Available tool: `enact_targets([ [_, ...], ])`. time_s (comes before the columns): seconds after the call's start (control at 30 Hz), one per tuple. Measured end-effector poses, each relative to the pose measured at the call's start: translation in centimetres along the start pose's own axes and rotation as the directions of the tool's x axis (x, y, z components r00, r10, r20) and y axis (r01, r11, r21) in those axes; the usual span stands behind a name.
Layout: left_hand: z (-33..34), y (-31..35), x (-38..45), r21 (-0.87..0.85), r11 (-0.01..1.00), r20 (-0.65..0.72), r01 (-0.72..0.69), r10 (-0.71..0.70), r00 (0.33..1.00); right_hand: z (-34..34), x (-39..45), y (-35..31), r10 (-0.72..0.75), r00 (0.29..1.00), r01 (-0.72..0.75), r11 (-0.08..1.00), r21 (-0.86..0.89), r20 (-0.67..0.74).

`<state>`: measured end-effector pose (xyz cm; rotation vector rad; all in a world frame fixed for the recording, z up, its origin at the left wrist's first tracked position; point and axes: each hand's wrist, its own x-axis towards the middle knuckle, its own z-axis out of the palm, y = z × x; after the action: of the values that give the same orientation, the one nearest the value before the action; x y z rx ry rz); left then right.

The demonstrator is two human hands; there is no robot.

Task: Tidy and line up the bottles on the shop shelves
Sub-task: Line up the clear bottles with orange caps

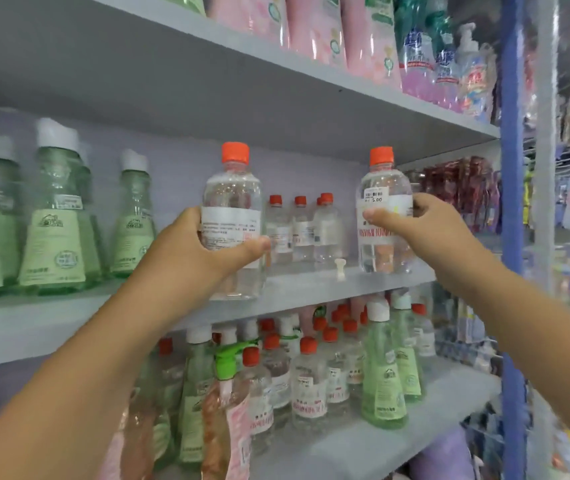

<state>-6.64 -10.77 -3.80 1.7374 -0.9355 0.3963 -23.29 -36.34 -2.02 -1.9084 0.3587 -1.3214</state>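
We're facing grey shop shelves; the middle shelf (311,292) crosses the centre of the frame. Left of frame: a row of green bottles with white caps (53,209) standing upright on that shelf. Our left hand (186,258) has its grip wrapped round a clear bottle with an orange cap (232,202), thumb across the label, bottle upright at the shelf's front edge, centre frame. Our right hand (425,226) grips a second clear orange-capped bottle (382,209) right of centre, thumb on its front label, bottle upright; its base looks to be on the shelf. Between the two, further back, stand three or four small clear bottles (302,226) with orange caps. A small white peg-like piece (340,266) stands on the shelf in front of them. Lower shelf (415,434): mixed clear and green bottles, crowded. Top shelf: pink refill pouches (311,26).
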Motion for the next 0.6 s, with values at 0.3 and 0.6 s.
enact_targets([
  [0.3,6.0,0.9,5.7,0.220,0.960,0.066,0.174,-0.193,0.979,1.6,12.1,10.8,0.080,0.970,-0.056,0.993,-0.106,0.230],
  [0.6,15.1,2.2,12.4,0.407,0.858,0.111,0.313,-0.387,0.915,3.2,18.1,13.7,-0.052,0.904,0.220,0.908,-0.358,0.424],
])
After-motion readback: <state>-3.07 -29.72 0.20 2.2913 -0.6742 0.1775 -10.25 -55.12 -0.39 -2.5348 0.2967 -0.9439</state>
